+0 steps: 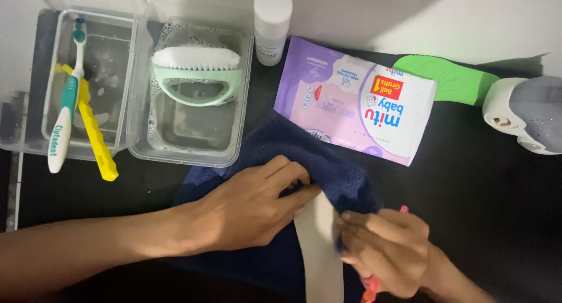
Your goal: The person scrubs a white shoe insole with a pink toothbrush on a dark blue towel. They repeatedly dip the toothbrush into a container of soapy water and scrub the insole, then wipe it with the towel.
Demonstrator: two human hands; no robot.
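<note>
A dark blue towel (328,162) lies on the black table. My left hand (252,206) presses down on the towel and pinches the top of a pale grey shoe insole (319,244) that lies on it. My right hand (389,247) grips a fold of the towel against the insole's right edge. A pink-red object (370,291) shows under the right hand; what it is cannot be made out.
Two clear plastic tubs stand at the back left: one (52,145) holds a toothbrush (65,104) and a yellow stick (93,133), the other (193,153) holds soapy water and a green scrub brush (196,69). A white bottle (272,22), a purple wipes pack (351,104), a green insole (451,77) and a white-grey shoe (527,115) lie behind.
</note>
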